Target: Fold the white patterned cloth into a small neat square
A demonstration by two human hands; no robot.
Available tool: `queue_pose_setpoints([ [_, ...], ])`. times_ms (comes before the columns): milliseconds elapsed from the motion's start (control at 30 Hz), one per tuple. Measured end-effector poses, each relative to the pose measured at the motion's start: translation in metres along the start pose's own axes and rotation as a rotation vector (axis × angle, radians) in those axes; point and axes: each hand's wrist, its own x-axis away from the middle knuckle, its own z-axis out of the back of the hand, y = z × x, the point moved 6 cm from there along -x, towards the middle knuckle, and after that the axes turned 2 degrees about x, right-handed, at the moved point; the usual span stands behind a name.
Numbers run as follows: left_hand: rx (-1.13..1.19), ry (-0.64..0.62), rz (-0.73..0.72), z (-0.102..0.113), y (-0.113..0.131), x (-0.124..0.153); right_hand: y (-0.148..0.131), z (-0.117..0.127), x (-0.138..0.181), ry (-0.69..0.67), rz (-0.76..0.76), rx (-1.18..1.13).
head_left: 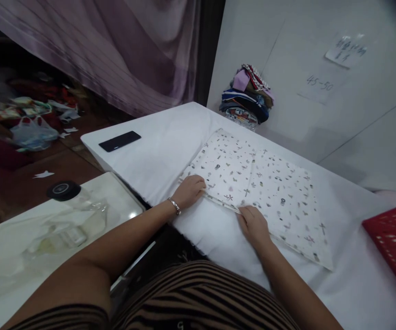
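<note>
A white printed cloth [276, 197] with small scattered motifs lies folded flat on a white-covered table [163, 151]. A crease runs across its middle. My left hand [191, 190], with a bracelet at the wrist, is closed on the cloth's near edge by its left corner. Farther right along that same edge, my right hand [253, 224] pinches the cloth, thumb tucked out of sight. Between the two hands the edge shows more than one layer. The cloth's right part lies flat beyond my right hand.
A black phone [119, 141] rests on the table's far left. At right stands a red plastic basket [395, 243]. Folded clothes [248, 98] are stacked by the wall. A side table [1, 256] at left holds clear plastic and a round black object [63, 190].
</note>
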Motion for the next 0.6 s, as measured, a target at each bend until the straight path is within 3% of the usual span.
queue_pose_setpoints([
  [200,-0.029,-0.104,-0.048,-0.01,-0.005,-0.012,-0.001,0.002,-0.001,-0.016,-0.015,-0.011],
  [600,0.015,-0.138,-0.098,-0.017,-0.001,-0.009,0.002,0.001,-0.001,-0.003,-0.006,-0.044],
])
